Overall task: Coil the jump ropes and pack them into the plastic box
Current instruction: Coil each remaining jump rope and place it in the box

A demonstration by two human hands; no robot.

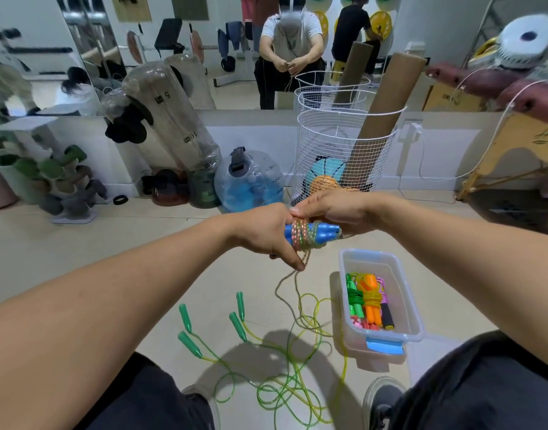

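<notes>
Far left, against the wall: rack of dumbbells [54, 178], not part of the task. Next along, a blue water jug [249, 181] standing on the floor. Lower centre-left, on the floor between the person's knees: two green-handled jump ropes [235, 324], four handles lying apart, their yellow-green cords tangled together in loose loops; neither is coiled yet. Centre, held up above the floor: blue-handled jump rope [309, 232], both handles laid side by side, several turns of its pale beaded cord wound round them, the rest of the cord trailing down to the floor. Left hand [266, 231] grips the left end of the blue handles, thumb pointing down beside the hanging cord. Right hand [334, 212] holds the right end, fingers curled over the bundle at the wraps. Behind the hands: white wire basket [372, 144] holding a cardboard tube and a ball or two. Right of centre, on the floor: plastic box [409, 299], open, blue latch at its near end, containing coiled ropes packed side by side: green, orange with yellow cord, a black-handled one with pink cord, small pink pieces beneath. Progress, as judged: several ropes packed, one mid-winding, two green ones untouched.
</notes>
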